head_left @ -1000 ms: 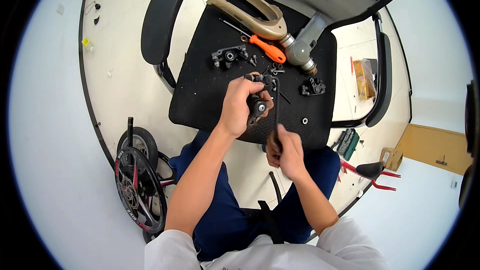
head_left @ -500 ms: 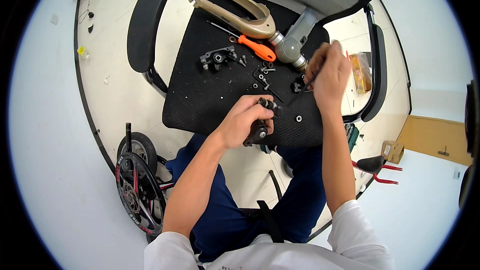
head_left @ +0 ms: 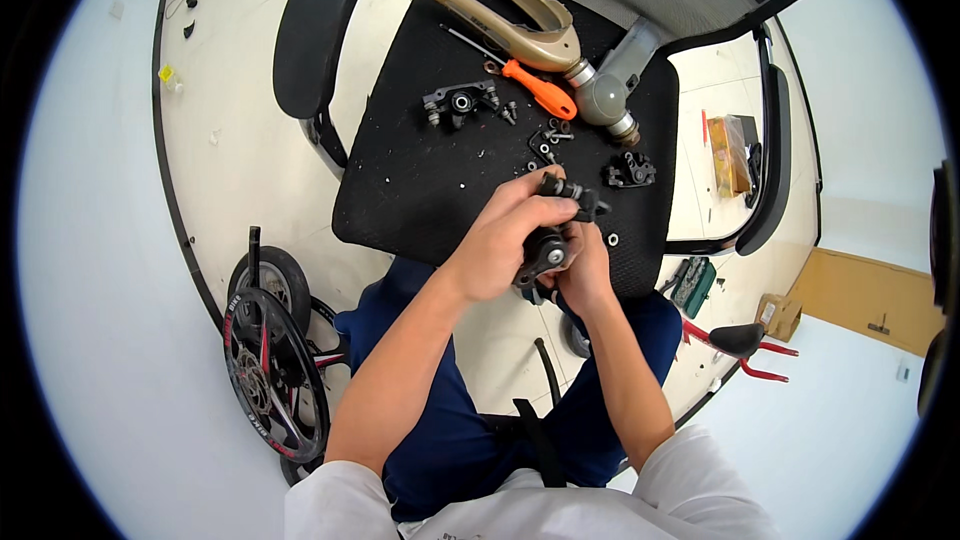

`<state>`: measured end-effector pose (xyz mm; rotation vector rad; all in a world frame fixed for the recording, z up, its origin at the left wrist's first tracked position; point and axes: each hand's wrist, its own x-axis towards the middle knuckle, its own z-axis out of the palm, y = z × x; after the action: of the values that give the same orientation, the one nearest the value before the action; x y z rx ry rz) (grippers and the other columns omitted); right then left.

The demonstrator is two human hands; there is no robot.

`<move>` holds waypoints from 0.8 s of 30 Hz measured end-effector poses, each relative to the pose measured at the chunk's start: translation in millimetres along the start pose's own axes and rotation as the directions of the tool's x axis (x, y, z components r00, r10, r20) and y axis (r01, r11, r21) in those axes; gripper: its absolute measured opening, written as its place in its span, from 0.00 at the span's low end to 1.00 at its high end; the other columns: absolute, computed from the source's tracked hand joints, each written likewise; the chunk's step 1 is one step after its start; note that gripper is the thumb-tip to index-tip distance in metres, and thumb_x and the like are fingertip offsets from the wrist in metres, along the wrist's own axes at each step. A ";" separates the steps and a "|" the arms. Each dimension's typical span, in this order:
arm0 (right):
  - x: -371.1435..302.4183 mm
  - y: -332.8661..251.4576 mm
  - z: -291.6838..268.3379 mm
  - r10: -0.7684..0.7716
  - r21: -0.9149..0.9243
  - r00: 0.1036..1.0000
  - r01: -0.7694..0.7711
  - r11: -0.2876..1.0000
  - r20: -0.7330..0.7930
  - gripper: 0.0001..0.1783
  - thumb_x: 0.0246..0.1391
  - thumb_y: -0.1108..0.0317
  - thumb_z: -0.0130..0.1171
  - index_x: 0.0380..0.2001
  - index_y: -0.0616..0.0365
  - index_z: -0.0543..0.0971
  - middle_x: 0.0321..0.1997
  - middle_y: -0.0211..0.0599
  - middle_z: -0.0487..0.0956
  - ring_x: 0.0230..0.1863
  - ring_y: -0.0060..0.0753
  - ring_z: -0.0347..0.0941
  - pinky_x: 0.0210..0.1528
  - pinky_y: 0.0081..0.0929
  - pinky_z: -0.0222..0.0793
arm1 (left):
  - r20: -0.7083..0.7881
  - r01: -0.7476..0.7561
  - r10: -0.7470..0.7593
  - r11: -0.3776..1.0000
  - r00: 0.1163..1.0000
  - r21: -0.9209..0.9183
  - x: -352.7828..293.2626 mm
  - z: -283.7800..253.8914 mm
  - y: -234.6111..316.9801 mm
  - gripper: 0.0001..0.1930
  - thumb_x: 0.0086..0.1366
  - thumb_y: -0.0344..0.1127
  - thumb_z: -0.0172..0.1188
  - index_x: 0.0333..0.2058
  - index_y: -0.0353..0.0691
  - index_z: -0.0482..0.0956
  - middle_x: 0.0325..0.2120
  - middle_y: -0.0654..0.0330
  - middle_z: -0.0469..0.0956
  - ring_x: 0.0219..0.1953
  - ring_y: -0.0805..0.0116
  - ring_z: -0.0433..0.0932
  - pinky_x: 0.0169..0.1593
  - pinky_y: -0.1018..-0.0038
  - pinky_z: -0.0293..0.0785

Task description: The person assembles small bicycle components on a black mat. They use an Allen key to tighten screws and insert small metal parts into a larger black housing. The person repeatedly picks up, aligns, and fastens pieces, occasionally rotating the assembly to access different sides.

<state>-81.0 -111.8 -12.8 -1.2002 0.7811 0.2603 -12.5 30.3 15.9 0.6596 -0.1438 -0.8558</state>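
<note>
Black mechanical part [head_left: 546,248] gripped over the near edge of a chair seat

Clock directions run from this part, with twelve pointing away from the person. The left hand [head_left: 490,252], at nine o'clock, is closed around the part, its thumb lying across the top. The right hand [head_left: 588,272], at four o'clock, meets the part's underside with curled fingers; they are partly hidden, so I cannot tell whether they grip it or something else.

A silver nut [head_left: 613,239] lies at three o'clock on the black seat [head_left: 400,200], just beside the right hand. A small black mechanism [head_left: 630,171] rests between one and two. At twelve come loose bolts [head_left: 560,136], then an orange-handled screwdriver [head_left: 545,93] and, beyond it, a tan fork [head_left: 540,47] with a grey rounded joint. A black bracket-shaped part [head_left: 460,103] sits at eleven.

Past the seat, one armrest [head_left: 325,35] stands between ten and eleven, the other [head_left: 770,180] between two and three. On the floor, a black wheel [head_left: 275,375] leans at eight, a green case [head_left: 693,283] lies between three and four, and a black saddle [head_left: 737,340] with red tubes is at four.
</note>
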 end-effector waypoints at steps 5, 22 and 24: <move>-29.9 30.2 -2.4 0.159 0.086 0.981 -0.169 0.982 0.110 0.29 0.62 0.38 0.34 0.22 0.52 0.62 0.16 0.28 0.57 0.14 0.27 0.52 0.16 0.23 0.48 | -0.106 -0.099 0.121 0.977 0.987 0.190 6.3 4.4 -11.8 0.11 0.69 0.41 0.49 0.35 0.39 0.68 0.23 0.60 0.74 0.21 0.80 0.70 0.24 0.83 0.67; -79.0 -58.8 -34.9 -0.743 -0.826 0.639 0.518 0.224 0.199 0.22 0.63 0.72 0.48 0.13 0.65 0.66 0.09 0.33 0.63 0.11 0.22 0.59 0.16 0.24 0.51 | -0.098 -0.033 0.127 0.759 0.987 0.650 -1.8 -1.2 -3.5 0.18 0.71 0.40 0.48 0.41 0.25 0.68 0.18 0.56 0.71 0.21 0.72 0.67 0.29 0.71 0.66; -62.9 -82.4 -43.9 -0.797 -0.874 0.538 0.485 0.025 0.275 0.19 0.62 0.73 0.48 0.16 0.66 0.68 0.10 0.35 0.64 0.13 0.24 0.60 0.18 0.26 0.53 | -0.054 -0.069 0.130 0.780 0.990 0.621 -2.0 -2.0 -4.4 0.17 0.71 0.40 0.48 0.38 0.26 0.70 0.16 0.58 0.71 0.20 0.74 0.67 0.27 0.71 0.65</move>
<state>-96.8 -168.6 83.2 -2.6305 0.1287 -0.4147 -15.9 30.6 11.9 1.3020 -0.3838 -0.6642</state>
